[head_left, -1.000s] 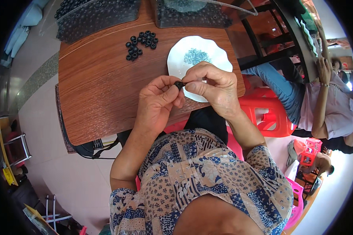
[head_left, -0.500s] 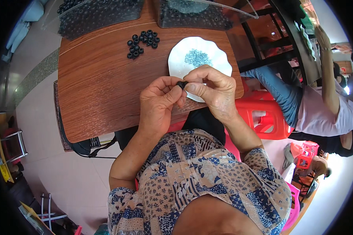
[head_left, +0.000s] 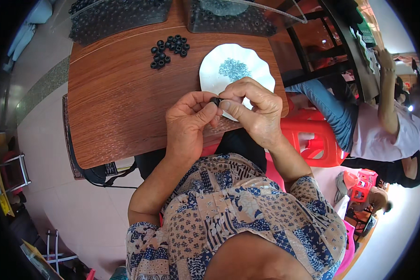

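Between the thumb and fingers of my left hand (head_left: 186,126) is a small round black part (head_left: 214,100), held just above the table's near edge. My right hand (head_left: 259,112) meets it from the other side, thumb and forefinger pinched against its edge. Whatever sits in that pinch is too small and covered to make out. Partly under my right hand lies a white plate (head_left: 211,70) with a wavy rim, and a patch of tiny grey-blue bits (head_left: 234,69) is spread on it. Left of the plate, several black ring-like parts (head_left: 172,45) with holes are grouped on the brown wooden table (head_left: 112,102).
Two clear bins, a left one (head_left: 121,23) and a right one (head_left: 233,25), hold many black parts along the table's far edge. A red plastic stool (head_left: 312,140) stands at the right. Beyond it another person (head_left: 382,135) sits with an arm raised at a dark table.
My hands stay nearly in place, with a slight shift of the fingers at the black part. At the right, the other person's raised hand has moved a little lower.
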Available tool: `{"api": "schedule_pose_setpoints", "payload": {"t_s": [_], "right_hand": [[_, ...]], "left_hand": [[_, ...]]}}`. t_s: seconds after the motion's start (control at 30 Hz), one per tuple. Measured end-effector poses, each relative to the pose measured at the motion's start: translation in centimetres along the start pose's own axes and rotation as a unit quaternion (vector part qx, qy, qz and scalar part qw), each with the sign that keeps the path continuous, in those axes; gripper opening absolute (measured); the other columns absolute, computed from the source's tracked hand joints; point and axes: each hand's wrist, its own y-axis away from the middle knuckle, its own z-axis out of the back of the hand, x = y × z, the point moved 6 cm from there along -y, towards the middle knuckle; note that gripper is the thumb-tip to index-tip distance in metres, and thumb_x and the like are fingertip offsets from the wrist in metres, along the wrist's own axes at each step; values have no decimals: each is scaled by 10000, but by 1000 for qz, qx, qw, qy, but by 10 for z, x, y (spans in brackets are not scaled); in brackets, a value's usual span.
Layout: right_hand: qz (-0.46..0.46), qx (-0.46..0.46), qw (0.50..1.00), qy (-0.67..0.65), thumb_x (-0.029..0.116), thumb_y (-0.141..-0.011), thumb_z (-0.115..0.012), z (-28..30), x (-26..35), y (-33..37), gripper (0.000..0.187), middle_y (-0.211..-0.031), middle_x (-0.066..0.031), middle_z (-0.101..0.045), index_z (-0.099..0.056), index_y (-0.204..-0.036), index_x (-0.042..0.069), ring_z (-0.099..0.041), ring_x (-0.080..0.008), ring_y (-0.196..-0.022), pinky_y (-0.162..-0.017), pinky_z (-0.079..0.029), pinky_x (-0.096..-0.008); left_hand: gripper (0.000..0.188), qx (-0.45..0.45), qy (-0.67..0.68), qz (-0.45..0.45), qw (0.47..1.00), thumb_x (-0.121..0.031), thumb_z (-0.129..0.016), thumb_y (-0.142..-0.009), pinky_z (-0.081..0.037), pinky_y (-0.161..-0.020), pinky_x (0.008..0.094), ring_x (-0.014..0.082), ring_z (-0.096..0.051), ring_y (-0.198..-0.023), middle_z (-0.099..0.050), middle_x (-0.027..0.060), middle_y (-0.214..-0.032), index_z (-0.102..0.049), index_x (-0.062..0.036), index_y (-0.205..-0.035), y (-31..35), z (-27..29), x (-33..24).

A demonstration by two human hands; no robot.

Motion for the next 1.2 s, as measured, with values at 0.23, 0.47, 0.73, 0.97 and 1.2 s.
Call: {"api": "schedule_pose_setpoints", "payload": {"t_s": [0.23,0.47,0.73,0.97,1.2], "right_hand": [[69,-27,993,97,-71,-732,-674,-6,5,6,125,-856,-94,-624,-657,-848,-29,-589,-139,-739,-629,-469,-241],[121,-54,979,154,-103,-689,-678,-13,6,11,271,-934,-130,-613,-632,-944,-24,-591,-202,-832,-678,-478,-274],[182,-118,954,208,-139,-636,-671,-26,0,18,333,-953,-158,-608,-590,-944,-46,-568,-237,-782,-630,-463,-304],[282,-148,923,214,-109,-500,-655,-30,3,16,337,-845,-167,-585,-588,-829,-85,-541,-274,-701,-553,-447,-320],[287,-130,923,219,-101,-545,-702,-33,5,16,304,-844,-153,-624,-609,-832,-68,-565,-240,-684,-542,-453,-284]], "left_hand": [[153,-12,21,5,1000,-5,-615,-849,-457,-626,201,107,-554,-648,-639,96,-810,-596,59,-986,2,2,3],[159,-64,19,40,997,-42,-617,-859,-463,-655,208,106,-565,-687,-635,83,-821,-593,58,-980,3,3,4],[184,-94,19,58,994,-80,-568,-900,-461,-777,253,125,-580,-837,-622,70,-936,-589,49,-1029,9,3,8],[128,-125,25,26,992,-64,-627,-862,-459,-696,215,95,-564,-740,-628,53,-854,-620,32,-946,9,7,6],[107,-103,23,-3,994,-41,-627,-862,-467,-665,194,86,-569,-723,-630,55,-846,-621,46,-924,12,5,3]]}}
